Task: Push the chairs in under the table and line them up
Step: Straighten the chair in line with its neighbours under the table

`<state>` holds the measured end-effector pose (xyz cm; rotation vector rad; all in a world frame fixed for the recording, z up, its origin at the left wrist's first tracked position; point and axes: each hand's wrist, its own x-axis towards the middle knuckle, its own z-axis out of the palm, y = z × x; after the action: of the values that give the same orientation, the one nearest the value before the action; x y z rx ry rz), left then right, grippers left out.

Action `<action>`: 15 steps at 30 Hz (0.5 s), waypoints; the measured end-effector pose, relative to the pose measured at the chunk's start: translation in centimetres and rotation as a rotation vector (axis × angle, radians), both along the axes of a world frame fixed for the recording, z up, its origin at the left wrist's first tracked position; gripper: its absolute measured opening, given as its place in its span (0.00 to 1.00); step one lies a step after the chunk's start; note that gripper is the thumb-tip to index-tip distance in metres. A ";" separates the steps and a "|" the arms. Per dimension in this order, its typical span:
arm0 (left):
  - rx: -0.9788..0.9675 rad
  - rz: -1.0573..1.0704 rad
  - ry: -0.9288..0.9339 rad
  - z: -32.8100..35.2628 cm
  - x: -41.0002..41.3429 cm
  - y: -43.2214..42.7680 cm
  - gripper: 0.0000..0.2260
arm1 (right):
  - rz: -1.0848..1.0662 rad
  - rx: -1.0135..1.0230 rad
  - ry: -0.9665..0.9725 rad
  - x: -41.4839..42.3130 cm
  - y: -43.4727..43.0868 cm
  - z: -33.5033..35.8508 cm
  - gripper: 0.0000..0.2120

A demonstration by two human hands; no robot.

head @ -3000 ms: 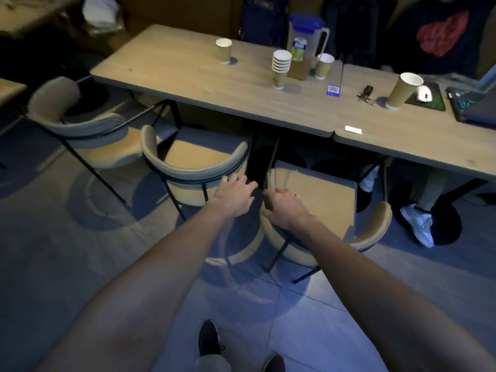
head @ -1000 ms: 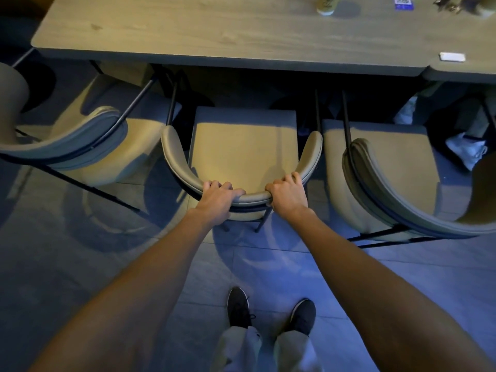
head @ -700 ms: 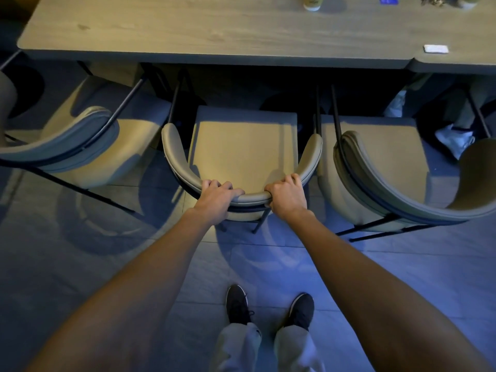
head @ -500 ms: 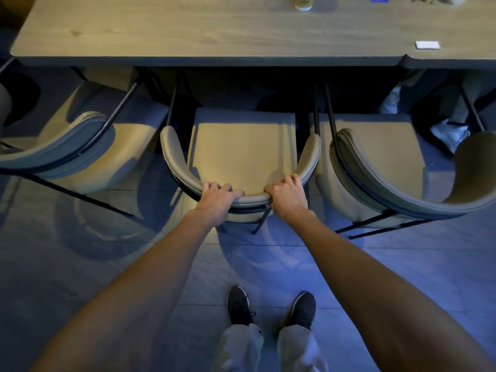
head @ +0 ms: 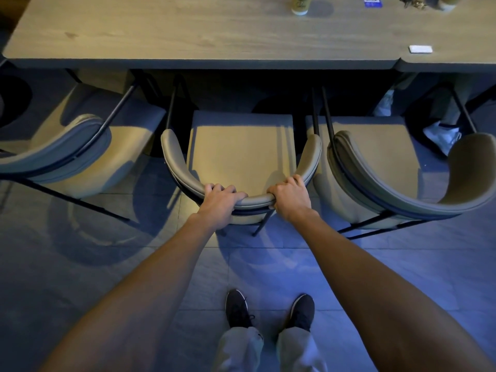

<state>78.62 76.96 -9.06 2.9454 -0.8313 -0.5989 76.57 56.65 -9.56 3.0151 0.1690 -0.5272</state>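
Three beige chairs with curved backrests stand along the near edge of a long wooden table (head: 188,38). The middle chair (head: 241,154) faces the table squarely, the front of its seat just under the tabletop's edge. My left hand (head: 220,202) and my right hand (head: 290,197) both grip the top of its backrest, fingers curled over it. The left chair (head: 77,151) is turned at an angle and stands further out. The right chair (head: 381,167) is also angled, its backrest swung toward the right.
A paper cup (head: 300,5), a blue card (head: 371,1) and a small white object (head: 420,49) lie on the table. Another person's white shoe (head: 442,134) shows under the table at the right. My own feet (head: 268,310) stand on grey floor tiles.
Three seconds ago my hands were on two different chairs; now both grip the middle chair. Over the last second it has shifted slightly toward the table.
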 end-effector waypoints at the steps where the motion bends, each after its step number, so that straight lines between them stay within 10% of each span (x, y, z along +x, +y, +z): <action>1: 0.001 -0.003 0.000 0.1 0.0 0.0 0.25 | -0.005 0.001 0.004 -0.1 0.0 0.1 0.13; 15: 0.030 -0.011 0.028 0.1 -0.1 -0.9 0.29 | -0.033 0.000 0.055 0.1 -0.5 0.7 0.13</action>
<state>78.52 76.07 -8.92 2.9531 -0.8443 -0.6575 76.63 56.12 -8.89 3.0103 0.1229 -0.6139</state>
